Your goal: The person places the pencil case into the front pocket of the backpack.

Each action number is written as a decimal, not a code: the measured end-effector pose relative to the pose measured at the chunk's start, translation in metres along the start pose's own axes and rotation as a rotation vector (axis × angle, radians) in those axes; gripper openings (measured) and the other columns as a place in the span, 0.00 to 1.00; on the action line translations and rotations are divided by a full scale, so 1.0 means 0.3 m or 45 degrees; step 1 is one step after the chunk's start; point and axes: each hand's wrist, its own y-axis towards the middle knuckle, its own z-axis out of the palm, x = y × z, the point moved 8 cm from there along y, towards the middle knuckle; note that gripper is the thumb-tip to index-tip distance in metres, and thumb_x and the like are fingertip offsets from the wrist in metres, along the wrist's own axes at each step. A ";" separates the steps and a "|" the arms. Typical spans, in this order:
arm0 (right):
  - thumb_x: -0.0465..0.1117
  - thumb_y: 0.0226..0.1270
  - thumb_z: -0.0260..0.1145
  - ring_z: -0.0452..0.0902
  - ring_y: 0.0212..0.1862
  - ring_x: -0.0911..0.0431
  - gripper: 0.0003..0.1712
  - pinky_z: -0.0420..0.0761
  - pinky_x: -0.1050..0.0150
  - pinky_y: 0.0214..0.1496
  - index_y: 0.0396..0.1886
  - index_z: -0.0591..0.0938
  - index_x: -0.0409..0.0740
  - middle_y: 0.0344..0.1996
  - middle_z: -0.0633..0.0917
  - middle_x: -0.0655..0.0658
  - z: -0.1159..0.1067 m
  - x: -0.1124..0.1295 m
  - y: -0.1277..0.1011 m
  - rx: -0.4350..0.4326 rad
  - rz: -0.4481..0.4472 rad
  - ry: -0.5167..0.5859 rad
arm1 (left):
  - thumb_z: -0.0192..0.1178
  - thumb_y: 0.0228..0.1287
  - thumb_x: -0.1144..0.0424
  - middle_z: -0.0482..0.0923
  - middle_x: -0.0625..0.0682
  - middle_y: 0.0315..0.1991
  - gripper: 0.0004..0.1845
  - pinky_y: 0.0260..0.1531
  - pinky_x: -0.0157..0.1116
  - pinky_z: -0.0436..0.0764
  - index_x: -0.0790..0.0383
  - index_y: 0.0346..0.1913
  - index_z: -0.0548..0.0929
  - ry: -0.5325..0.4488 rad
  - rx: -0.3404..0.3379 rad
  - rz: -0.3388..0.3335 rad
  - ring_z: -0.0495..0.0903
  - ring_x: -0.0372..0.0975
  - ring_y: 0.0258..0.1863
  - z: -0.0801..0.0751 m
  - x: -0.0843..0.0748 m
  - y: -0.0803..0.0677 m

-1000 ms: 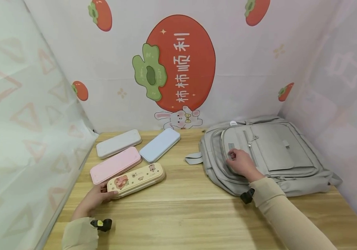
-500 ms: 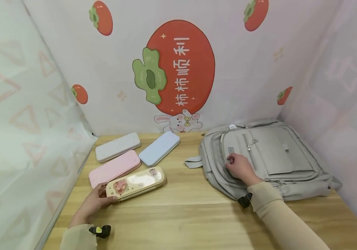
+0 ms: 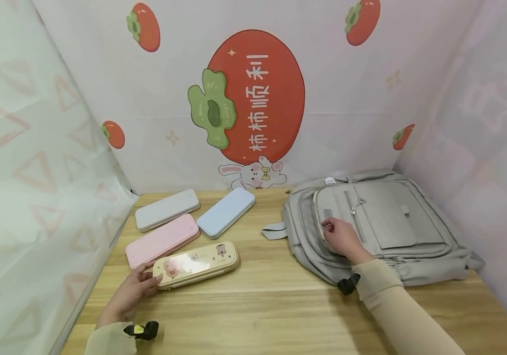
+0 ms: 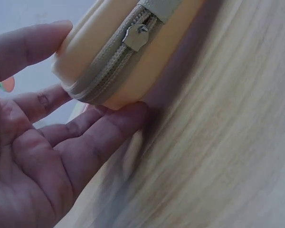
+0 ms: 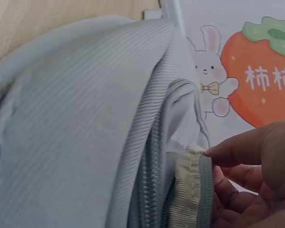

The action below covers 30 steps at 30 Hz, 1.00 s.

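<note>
A pale yellow zippered pencil case (image 3: 200, 265) with bear pictures on its glossy lid lies tilted over the wood table in the head view. My left hand (image 3: 130, 294) holds its left end, thumb on the lid side and fingers underneath. Up close in the left wrist view, a metal zipper pull (image 4: 136, 37) hangs by that end. At right lies a grey backpack (image 3: 395, 217), and my right hand (image 3: 344, 239) pinches the edge of its front pocket. The right wrist view shows this pocket edge (image 5: 191, 185) drawn away from the zipper teeth (image 5: 151, 166), leaving a gap.
Behind the yellow case lie a pink case (image 3: 162, 240), a white case (image 3: 166, 209) and a light blue case (image 3: 227, 212). A grey strap (image 3: 274, 230) sticks out left of the backpack. Printed cloth walls close off the back and both sides.
My left hand has shifted the yellow case slightly right and toward me, away from the pink case, and its lid has tilted. My right hand keeps its pinch on the pocket edge.
</note>
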 end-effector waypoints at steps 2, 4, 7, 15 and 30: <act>0.32 0.72 0.55 0.74 0.28 0.53 0.17 0.75 0.57 0.34 0.55 0.81 0.29 0.37 0.86 0.38 -0.011 0.003 -0.003 -0.001 -0.003 0.029 | 0.53 0.76 0.74 0.77 0.56 0.47 0.33 0.43 0.37 0.85 0.76 0.76 0.50 -0.057 -0.027 -0.011 0.82 0.38 0.40 0.002 0.005 0.003; 0.32 0.72 0.55 0.78 0.33 0.50 0.17 0.78 0.54 0.37 0.55 0.81 0.28 0.39 0.86 0.37 -0.025 0.006 -0.008 -0.004 0.000 0.072 | 0.54 0.75 0.75 0.77 0.55 0.45 0.33 0.42 0.37 0.86 0.76 0.75 0.51 -0.107 -0.063 -0.018 0.82 0.38 0.39 0.003 0.007 0.005; 0.32 0.72 0.56 0.81 0.40 0.45 0.17 0.79 0.51 0.43 0.54 0.81 0.26 0.40 0.85 0.35 -0.043 0.007 -0.010 0.005 0.009 0.147 | 0.54 0.74 0.76 0.77 0.54 0.44 0.33 0.41 0.36 0.85 0.76 0.76 0.52 -0.165 -0.100 -0.020 0.82 0.38 0.37 0.006 0.005 0.007; 0.31 0.74 0.57 0.79 0.43 0.46 0.15 0.79 0.59 0.39 0.54 0.80 0.25 0.39 0.83 0.37 -0.050 -0.019 -0.006 0.032 0.082 0.299 | 0.53 0.73 0.77 0.80 0.53 0.43 0.30 0.42 0.37 0.86 0.73 0.74 0.58 -0.277 -0.152 0.012 0.83 0.38 0.39 0.012 -0.003 0.007; 0.30 0.79 0.53 0.72 0.38 0.54 0.17 0.77 0.66 0.34 0.60 0.71 0.21 0.42 0.78 0.37 -0.104 0.001 -0.026 0.094 0.082 0.585 | 0.53 0.76 0.73 0.83 0.47 0.44 0.30 0.41 0.36 0.84 0.73 0.76 0.57 -0.321 -0.127 0.063 0.84 0.36 0.41 0.061 -0.042 0.035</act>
